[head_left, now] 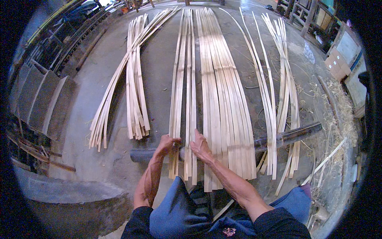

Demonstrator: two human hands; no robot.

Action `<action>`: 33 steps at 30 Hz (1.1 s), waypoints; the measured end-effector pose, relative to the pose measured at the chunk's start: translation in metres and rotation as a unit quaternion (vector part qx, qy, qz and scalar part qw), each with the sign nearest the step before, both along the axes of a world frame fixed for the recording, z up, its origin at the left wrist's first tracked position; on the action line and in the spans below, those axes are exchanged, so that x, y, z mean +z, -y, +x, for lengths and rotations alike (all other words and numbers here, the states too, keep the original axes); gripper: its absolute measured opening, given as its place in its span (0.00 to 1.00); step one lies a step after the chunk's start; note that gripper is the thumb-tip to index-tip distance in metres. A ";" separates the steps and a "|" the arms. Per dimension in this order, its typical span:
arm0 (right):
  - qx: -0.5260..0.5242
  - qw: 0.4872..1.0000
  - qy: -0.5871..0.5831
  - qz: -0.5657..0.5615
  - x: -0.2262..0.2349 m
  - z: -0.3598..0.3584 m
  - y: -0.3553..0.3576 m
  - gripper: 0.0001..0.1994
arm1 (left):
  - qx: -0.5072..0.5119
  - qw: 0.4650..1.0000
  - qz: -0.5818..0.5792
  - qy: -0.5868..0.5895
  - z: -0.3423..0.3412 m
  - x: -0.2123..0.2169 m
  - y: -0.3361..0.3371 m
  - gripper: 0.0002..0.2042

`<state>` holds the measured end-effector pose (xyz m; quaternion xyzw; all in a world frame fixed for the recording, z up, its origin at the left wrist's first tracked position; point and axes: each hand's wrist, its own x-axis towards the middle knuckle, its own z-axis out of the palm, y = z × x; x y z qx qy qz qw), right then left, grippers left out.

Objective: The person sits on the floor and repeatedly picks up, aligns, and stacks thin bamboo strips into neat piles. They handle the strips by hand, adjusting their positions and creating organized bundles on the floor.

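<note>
Long pale bamboo strips lie lengthwise before me, their near ends resting over a dark round pole. My left hand is closed on the outer edge of a narrow group of strips, thumb bent over it. A small gap away, my right hand pinches a thin bamboo strip at that group's right side, its index finger pointing along the strip. Just right of this hand lies a wide, flat row of bamboo strips, set edge to edge. My right forearm covers part of its near end.
Crossed bundles of strips lie on the concrete floor to the left. Loose strips and another bundle lie right. Shavings litter the far right, near a cardboard box. A low concrete ledge stands near left.
</note>
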<state>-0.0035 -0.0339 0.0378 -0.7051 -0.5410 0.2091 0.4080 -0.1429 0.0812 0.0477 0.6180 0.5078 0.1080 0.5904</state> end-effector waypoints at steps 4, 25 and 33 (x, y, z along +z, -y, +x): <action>-0.028 0.993 -0.115 0.027 -0.007 -0.007 -0.009 0.14 | -0.030 0.996 0.083 0.007 -0.007 -0.004 -0.004 0.13; -0.027 0.882 -0.468 -0.058 0.033 -0.064 -0.046 0.15 | 0.134 0.987 0.007 0.085 -0.020 0.021 -0.015 0.12; -0.074 0.910 -0.400 0.077 0.073 -0.062 -0.037 0.08 | 0.064 0.964 0.253 0.058 -0.002 -0.012 0.022 0.23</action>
